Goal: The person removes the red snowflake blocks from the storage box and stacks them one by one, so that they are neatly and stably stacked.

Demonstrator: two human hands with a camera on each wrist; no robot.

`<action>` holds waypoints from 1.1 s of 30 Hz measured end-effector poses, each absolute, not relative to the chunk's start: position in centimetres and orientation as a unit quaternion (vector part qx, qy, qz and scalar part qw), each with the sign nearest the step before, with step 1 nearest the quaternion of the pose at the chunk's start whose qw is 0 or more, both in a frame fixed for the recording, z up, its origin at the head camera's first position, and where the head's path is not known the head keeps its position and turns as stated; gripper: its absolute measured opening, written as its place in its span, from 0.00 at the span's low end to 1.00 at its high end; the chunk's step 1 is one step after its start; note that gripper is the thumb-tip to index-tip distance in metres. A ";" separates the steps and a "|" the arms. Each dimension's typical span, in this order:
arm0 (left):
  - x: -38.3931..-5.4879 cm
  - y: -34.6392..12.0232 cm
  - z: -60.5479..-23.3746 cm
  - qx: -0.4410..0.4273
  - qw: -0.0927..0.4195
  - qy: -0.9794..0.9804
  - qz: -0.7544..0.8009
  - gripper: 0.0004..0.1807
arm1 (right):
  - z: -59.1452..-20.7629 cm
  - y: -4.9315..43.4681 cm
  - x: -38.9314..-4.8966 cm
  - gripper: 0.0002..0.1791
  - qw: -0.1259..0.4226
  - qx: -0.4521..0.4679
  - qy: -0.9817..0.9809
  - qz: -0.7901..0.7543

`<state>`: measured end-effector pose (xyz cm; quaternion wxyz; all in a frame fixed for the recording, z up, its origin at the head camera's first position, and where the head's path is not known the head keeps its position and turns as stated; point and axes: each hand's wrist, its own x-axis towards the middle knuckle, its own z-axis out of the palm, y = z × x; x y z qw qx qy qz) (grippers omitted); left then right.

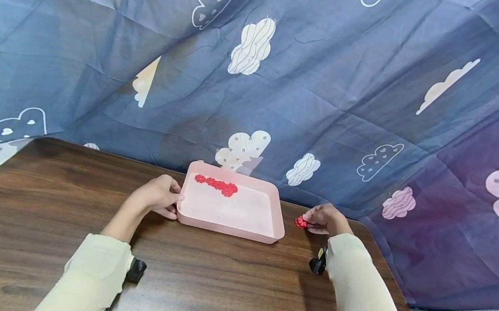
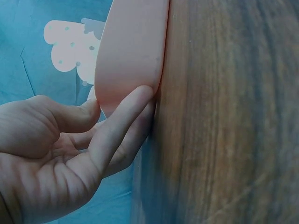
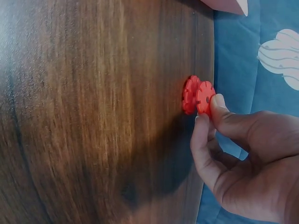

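Note:
A shallow pink tray (image 1: 230, 231) lies on the table, with several red notched discs (image 1: 219, 185) clustered along its far left side. At the tray's left end, my left hand (image 1: 160, 198) grips the wall, thumb at the rim and fingers against the outside, low by the tabletop. To the right of the tray, my right hand (image 1: 326, 218) pinches a red notched disc (image 3: 204, 98) between thumb and fingertips. Right beside that disc in the right wrist view is a second red disc (image 3: 188, 95), close over the wood and partly overlapped by the first.
The brown wooden table (image 1: 218, 279) has its far edge against a blue cloud-print curtain (image 1: 201, 94), which continues along the right side. Black wrist devices (image 1: 318, 261) sit at both cuffs of the pale sleeves (image 1: 361, 289).

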<state>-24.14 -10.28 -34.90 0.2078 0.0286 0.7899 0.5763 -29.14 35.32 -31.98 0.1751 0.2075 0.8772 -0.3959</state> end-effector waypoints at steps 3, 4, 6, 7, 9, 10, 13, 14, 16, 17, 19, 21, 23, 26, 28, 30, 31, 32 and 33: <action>-24.1 -10.4 -34.9 0.029 0.207 0.790 0.576 0.18 | -32.2 35.3 -29.1 0.07 0.173 0.203 0.878 -0.396; -24.2 -10.4 -34.9 0.029 0.208 0.790 0.576 0.18 | -32.2 35.3 -29.1 0.06 0.172 0.202 0.879 -0.397; -24.2 -10.5 -34.9 0.029 0.208 0.791 0.575 0.18 | -32.3 35.3 -29.1 0.04 0.173 0.200 0.878 -0.399; -24.1 -10.4 -34.9 0.029 0.208 0.791 0.575 0.18 | -32.4 35.3 -29.2 0.04 0.173 0.202 0.877 -0.401; -24.2 -10.4 -35.0 0.028 0.208 0.792 0.574 0.18 | -32.5 35.5 -29.2 0.06 0.175 0.202 0.875 -0.403; -24.2 -10.4 -35.0 0.028 0.208 0.792 0.573 0.18 | -32.6 35.6 -29.2 0.08 0.176 0.203 0.874 -0.405; -24.2 -10.3 -35.1 0.027 0.209 0.791 0.574 0.17 | -32.8 35.8 -29.2 0.11 0.180 0.202 0.871 -0.410; -24.3 -10.3 -35.1 0.027 0.210 0.791 0.573 0.17 | -32.8 35.9 -29.2 0.11 0.182 0.200 0.871 -0.411; -24.3 -10.2 -35.1 0.026 0.211 0.791 0.574 0.17 | -32.9 35.9 -29.2 0.12 0.182 0.199 0.871 -0.411; -24.3 -10.2 -35.1 0.025 0.211 0.791 0.574 0.17 | -33.0 35.9 -29.1 0.12 0.182 0.198 0.871 -0.411; -24.3 -10.2 -35.1 0.026 0.210 0.792 0.573 0.17 | -33.0 35.8 -29.2 0.12 0.181 0.197 0.873 -0.408; -24.3 -10.2 -35.1 0.027 0.209 0.793 0.572 0.17 | -33.1 35.8 -29.2 0.10 0.181 0.198 0.876 -0.402; -24.3 -10.2 -35.1 0.028 0.209 0.793 0.572 0.17 | -33.2 35.7 -29.3 0.08 0.180 0.200 0.878 -0.395; -24.3 -10.2 -35.1 0.028 0.210 0.792 0.573 0.18 | -33.3 35.6 -29.4 0.07 0.175 0.206 0.882 -0.387; -24.4 -10.1 -35.1 0.027 0.211 0.791 0.573 0.18 | -33.4 35.6 -29.4 0.08 0.170 0.211 0.882 -0.386; -24.4 -10.1 -35.2 0.025 0.211 0.791 0.574 0.18 | -33.5 35.6 -29.4 0.09 0.167 0.212 0.881 -0.388; -24.4 -10.1 -35.2 0.024 0.211 0.790 0.575 0.18 | -33.5 35.6 -29.4 0.08 0.166 0.211 0.881 -0.389; -24.4 -10.2 -35.2 0.024 0.211 0.790 0.574 0.18 | -33.6 35.6 -29.3 0.08 0.165 0.212 0.880 -0.392; -24.5 -10.2 -35.3 0.024 0.211 0.791 0.574 0.18 | -33.6 35.6 -29.3 0.07 0.163 0.212 0.879 -0.394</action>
